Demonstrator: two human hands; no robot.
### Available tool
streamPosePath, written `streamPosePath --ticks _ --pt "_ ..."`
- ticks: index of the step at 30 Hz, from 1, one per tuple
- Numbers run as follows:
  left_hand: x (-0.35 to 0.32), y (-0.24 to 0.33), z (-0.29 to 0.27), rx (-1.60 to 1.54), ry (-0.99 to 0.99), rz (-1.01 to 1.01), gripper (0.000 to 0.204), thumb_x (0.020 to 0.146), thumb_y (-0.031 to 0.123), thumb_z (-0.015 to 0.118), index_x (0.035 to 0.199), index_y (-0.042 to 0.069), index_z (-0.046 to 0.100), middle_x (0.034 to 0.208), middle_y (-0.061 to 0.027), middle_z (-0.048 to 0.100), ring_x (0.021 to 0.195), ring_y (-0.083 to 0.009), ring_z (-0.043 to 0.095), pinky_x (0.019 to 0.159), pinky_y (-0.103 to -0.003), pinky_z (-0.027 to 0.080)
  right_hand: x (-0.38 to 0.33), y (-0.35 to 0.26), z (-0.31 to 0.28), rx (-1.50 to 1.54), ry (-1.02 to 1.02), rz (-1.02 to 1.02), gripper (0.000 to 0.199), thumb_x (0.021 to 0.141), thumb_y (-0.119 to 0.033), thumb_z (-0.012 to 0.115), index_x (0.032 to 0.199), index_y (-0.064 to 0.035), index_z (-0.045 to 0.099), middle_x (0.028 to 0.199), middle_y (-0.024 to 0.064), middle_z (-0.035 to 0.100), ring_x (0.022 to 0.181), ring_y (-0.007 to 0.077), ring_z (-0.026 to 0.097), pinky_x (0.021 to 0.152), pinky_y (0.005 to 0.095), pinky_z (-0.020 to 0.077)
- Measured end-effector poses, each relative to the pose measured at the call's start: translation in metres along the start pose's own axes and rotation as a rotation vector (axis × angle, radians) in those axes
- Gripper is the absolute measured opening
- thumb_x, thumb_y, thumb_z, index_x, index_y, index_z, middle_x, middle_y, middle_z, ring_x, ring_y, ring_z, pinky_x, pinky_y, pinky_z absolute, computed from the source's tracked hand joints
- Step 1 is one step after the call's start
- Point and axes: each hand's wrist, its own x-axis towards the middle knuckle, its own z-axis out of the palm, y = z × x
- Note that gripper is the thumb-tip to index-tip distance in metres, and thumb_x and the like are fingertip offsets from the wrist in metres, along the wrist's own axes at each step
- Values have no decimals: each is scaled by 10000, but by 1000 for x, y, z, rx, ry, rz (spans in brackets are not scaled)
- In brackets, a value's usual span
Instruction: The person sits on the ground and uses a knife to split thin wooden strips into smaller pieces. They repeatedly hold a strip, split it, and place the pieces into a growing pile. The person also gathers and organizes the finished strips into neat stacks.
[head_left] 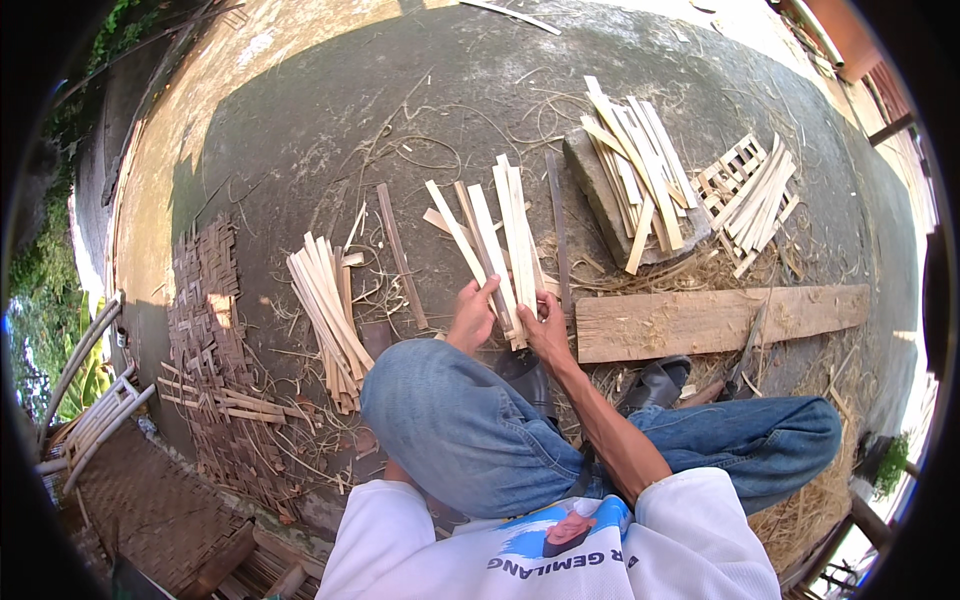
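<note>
Gripping a fanned bunch of pale flat bamboo strips point(497, 240) above the knees, the left hand point(473, 313) and right hand point(546, 328) both close around its lower end. Left of them a loose pile of pale bamboo strips point(328, 312) lies on the grey concrete floor point(300, 130); a rough wooden plank point(715, 320) lies right.

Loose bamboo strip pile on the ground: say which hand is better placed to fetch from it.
Probably the left hand. The loose strip pile lies on its side, past the raised knee; the right hand grips the fanned bundle farther away.
</note>
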Motion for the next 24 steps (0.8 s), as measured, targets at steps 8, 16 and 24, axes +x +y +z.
streamPosePath --ticks 8,16,24 --pt "7 -11 -5 -24 -16 31 361 984 123 636 1295 11 491 1173 -150 653 1059 -270 673 894 -413 594 -9 -9 -5 -13 -131 -11 465 946 -253 706 1283 45 587 1111 91 692 1002 132 632 898 282 497" --pt "-23 9 -4 152 -1 223 422 970 108 656 1326 23 447 1144 -178 679 1036 -276 689 834 -395 617 -34 -44 15 -325 -256 -157 515 963 -322 666 1316 47 600 1113 213 682 1009 283 665 929 358 501" --pt "-77 110 -58 259 348 408 427 951 75 661 1330 29 469 1163 -146 683 864 -201 710 721 -316 628 -19 -27 -1 -475 -186 -183 280 953 -211 634 1086 29 695 1021 225 614 946 346 643 833 433 517"
